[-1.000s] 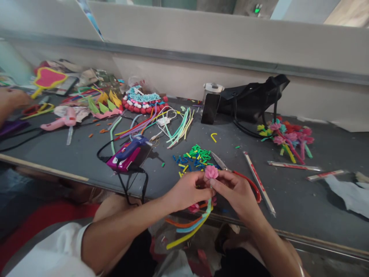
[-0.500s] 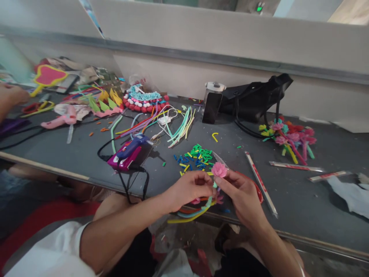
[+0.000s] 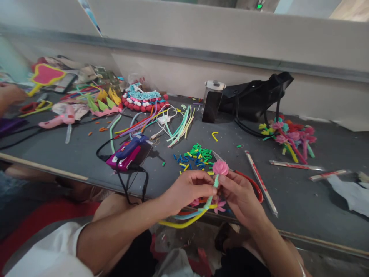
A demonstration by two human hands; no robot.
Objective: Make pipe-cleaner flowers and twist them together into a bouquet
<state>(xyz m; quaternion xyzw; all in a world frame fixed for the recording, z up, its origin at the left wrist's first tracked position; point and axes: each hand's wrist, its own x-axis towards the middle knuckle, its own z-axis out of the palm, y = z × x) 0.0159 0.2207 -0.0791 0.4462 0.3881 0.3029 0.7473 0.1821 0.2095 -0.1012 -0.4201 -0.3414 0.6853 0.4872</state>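
Note:
Between my two hands stands a pink flower (image 3: 220, 167) on a pale green stem (image 3: 210, 201). My left hand (image 3: 193, 191) pinches the stem between thumb and fingertips. Just under the bloom, my right hand (image 3: 240, 192) has its thumb and fingers closed on the same stem. A bent yellow strip (image 3: 184, 224) and a light blue strip (image 3: 187, 216) trail from the lower stem toward the left. Below my hands more pink petals (image 3: 220, 205) show, partly hidden. Red-handled scissors (image 3: 256, 187) lie behind my right hand, their blade pointing away.
Short green, blue and yellow pieces (image 3: 198, 156) lie in a pile beyond my hands. A blue glue gun (image 3: 131, 147) rests on a magenta box at left. Finished flowers (image 3: 294, 134), a black bag (image 3: 256, 98) and a phone (image 3: 211, 107) stand farther back. Another person's hand (image 3: 10, 96) is at far left.
The flower now stands more upright, with more of its green stem showing between my hands. The yellow strip has swung lower and to the left.

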